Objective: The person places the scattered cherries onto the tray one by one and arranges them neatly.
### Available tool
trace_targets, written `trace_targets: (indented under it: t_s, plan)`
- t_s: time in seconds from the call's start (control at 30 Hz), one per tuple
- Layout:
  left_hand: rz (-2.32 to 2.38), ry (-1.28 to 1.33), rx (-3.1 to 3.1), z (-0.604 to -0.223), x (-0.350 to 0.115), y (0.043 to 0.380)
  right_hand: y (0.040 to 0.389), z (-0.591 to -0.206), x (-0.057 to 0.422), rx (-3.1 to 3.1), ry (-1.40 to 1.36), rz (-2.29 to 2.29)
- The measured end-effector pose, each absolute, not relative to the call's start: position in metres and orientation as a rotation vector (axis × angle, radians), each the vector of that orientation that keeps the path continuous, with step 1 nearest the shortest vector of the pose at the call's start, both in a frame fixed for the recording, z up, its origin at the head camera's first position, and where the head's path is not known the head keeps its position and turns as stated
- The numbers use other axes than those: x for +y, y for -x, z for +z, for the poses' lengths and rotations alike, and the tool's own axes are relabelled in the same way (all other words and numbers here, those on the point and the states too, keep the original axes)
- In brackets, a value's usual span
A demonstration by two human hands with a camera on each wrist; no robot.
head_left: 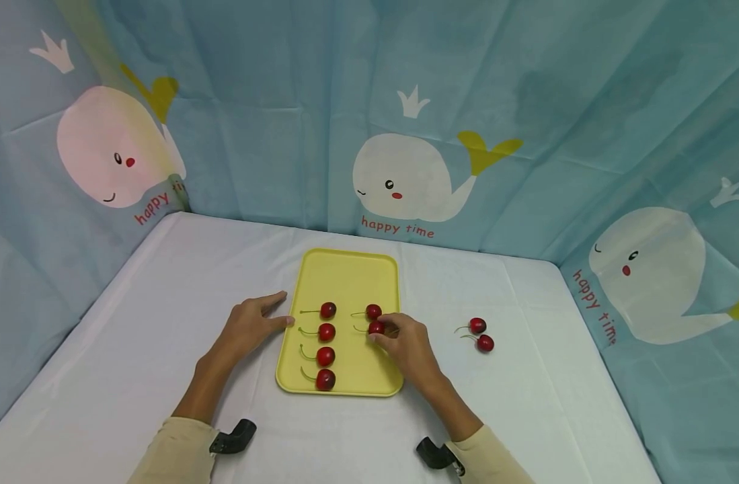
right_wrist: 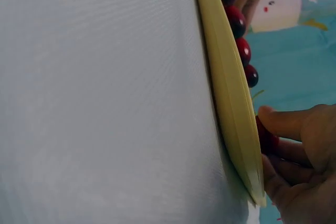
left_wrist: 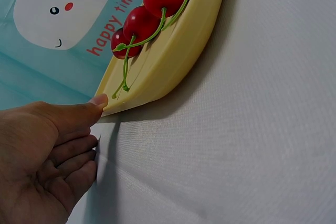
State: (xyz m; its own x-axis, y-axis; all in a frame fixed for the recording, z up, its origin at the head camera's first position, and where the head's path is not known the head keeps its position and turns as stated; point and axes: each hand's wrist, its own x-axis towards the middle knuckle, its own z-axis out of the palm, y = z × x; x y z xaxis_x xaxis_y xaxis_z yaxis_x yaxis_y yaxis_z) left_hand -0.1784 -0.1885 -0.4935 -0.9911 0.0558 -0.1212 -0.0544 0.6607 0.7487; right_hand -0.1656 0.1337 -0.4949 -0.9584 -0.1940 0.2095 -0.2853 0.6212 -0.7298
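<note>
A yellow tray (head_left: 351, 269) lies on the white table. Down its left side runs a column of several red cherries (head_left: 325, 356), their green stems pointing left. In the right column, my right hand (head_left: 411, 346) pinches a cherry (head_left: 376, 328) between thumb and fingers, just below another cherry (head_left: 373, 311). The right wrist view shows the held cherry (right_wrist: 266, 136) partly hidden by the fingers. My left hand (head_left: 251, 326) is at the tray's left edge. In the left wrist view its thumb (left_wrist: 84, 114) rests on the rim, with the other fingers loosely bent below.
Two more cherries (head_left: 481, 334) lie on the table to the right of the tray. Behind the white tablecloth (head_left: 224, 262) hangs a blue curtain (head_left: 254, 134) with printed whales. Black wrist-worn devices (head_left: 235, 437) sit at both sleeves.
</note>
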Motion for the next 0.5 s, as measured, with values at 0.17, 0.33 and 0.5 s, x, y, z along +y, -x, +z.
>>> trace_targets:
  t_s: [0.17,0.33,0.5]
  plan:
    - [1.241,-0.003,2.740,-0.4929,-0.1881,0.1780,0.1652,-0.4948,0.1329,-2.750,-0.410,1.226]
    - [1.239,0.004,2.741,-0.4927,-0.1879,0.1777,0.1656,-0.4958,0.1329,-2.758,-0.418,1.215]
    - [1.234,0.006,2.743,-0.4931,-0.1881,0.1777,0.1657,-0.4963,0.1329,-2.756,-0.420,1.213]
